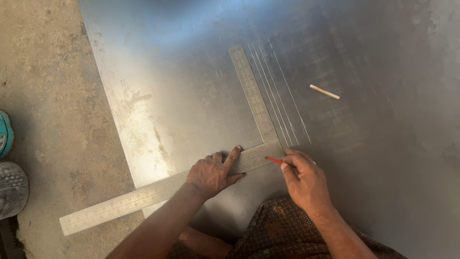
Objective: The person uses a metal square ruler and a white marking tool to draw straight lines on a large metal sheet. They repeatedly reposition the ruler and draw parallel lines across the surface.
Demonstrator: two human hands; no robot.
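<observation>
Steel sheet [191, 96] on the floor already bears several scribed lines beside the square [249, 86], which the left hand [211, 175] presses flat, fingers spread, while the right hand [304, 177] pinches a red marker [274, 159] at the square's corner, another line apparently underway.

Soft daylight falls from up ahead of my fingers [235, 152], laying a pale bluish sheen across the metal sheet [191, 86] there. Off to the right of my fingers the sheet sinks into dim grey. My forearms throw faint shadows toward me. Focus is fair near my fingers; the far corners go soft and darker.
</observation>
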